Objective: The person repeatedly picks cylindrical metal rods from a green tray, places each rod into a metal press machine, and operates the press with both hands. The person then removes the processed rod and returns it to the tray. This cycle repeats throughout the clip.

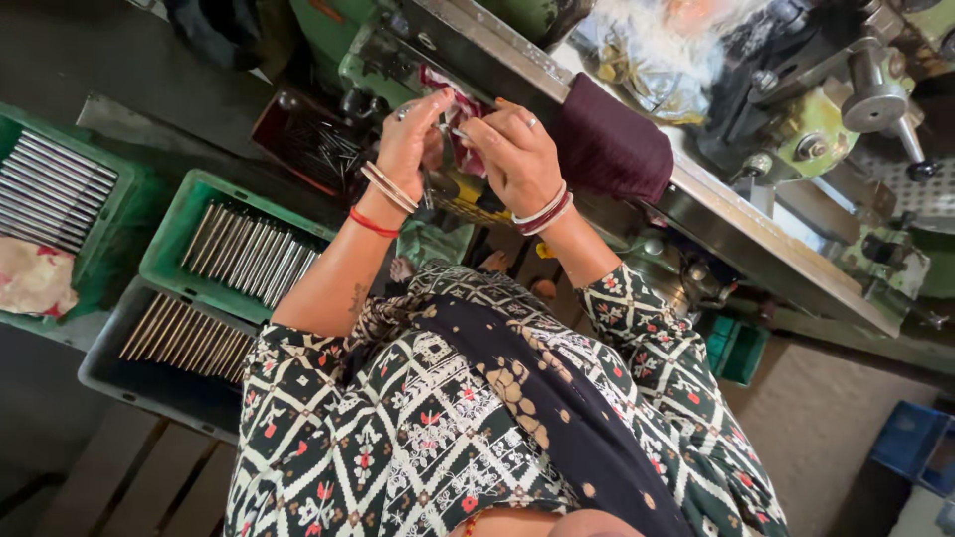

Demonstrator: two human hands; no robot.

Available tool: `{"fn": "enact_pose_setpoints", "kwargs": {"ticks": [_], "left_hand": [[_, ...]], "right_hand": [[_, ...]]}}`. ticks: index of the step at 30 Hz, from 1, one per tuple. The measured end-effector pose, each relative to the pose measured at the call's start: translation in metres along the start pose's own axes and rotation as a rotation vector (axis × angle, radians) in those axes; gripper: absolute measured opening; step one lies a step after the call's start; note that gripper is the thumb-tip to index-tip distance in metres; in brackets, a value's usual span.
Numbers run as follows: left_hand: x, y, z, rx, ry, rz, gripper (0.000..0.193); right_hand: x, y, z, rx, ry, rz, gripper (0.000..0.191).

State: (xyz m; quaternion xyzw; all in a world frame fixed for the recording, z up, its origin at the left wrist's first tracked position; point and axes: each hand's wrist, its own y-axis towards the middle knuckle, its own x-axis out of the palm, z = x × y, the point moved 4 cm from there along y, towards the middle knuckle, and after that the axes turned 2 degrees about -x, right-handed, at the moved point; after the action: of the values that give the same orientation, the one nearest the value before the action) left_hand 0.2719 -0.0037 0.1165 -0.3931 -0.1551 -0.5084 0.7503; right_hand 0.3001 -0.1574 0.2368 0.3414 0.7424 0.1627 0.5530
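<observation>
Workshop bench [756,239] ahead, green crates of rods [249,254] at your left. Left hand [410,139] and right hand [515,149] both pinch red-white packet [463,124] above bench edge. Step looks like opening; next needs steady tear.

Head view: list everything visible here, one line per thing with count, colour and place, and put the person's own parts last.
Green crates: two, left side, each holding a row of metal rods.
Grey crate: one, lower left, also holding metal rods.
Metal rods: many, silver, lying side by side in the crates.
Rag: one, pale with red marks, far left, on the edge of a green crate.
Maroon cloth: one, draped on the machine's edge.
Machine: one, green and grey, along the top right.
Blue crate: one, lower right.
Small red packet: one, between both hands.
Left hand: bangles, grip on the packet.
Right hand: bangles, grip on the packet.
</observation>
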Motion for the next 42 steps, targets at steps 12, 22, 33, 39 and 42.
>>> {"fn": "enact_pose_setpoints", "kwargs": {"ticks": [12,22,33,39,42], "left_hand": [[-0.003,-0.005,-0.013,-0.101,0.069,0.076,0.024],[-0.015,-0.011,-0.040,-0.184,-0.116,0.090,0.036],[-0.053,0.044,-0.070,-0.012,-0.385,0.242,0.015],[-0.064,0.056,-0.076,-0.081,-0.375,0.249,0.020],[-0.064,0.045,-0.069,-0.140,-0.283,0.208,0.015]], "right_hand": [[0.003,0.003,0.019,-0.241,-0.164,-0.211,0.034],[0.043,-0.009,0.029,-0.160,-0.136,-0.253,0.027],[0.076,-0.012,0.013,0.203,-0.146,-0.064,0.014],[0.091,-0.010,0.021,0.260,-0.175,-0.064,0.023],[0.076,-0.011,0.028,0.110,-0.027,-0.143,0.012]]}}
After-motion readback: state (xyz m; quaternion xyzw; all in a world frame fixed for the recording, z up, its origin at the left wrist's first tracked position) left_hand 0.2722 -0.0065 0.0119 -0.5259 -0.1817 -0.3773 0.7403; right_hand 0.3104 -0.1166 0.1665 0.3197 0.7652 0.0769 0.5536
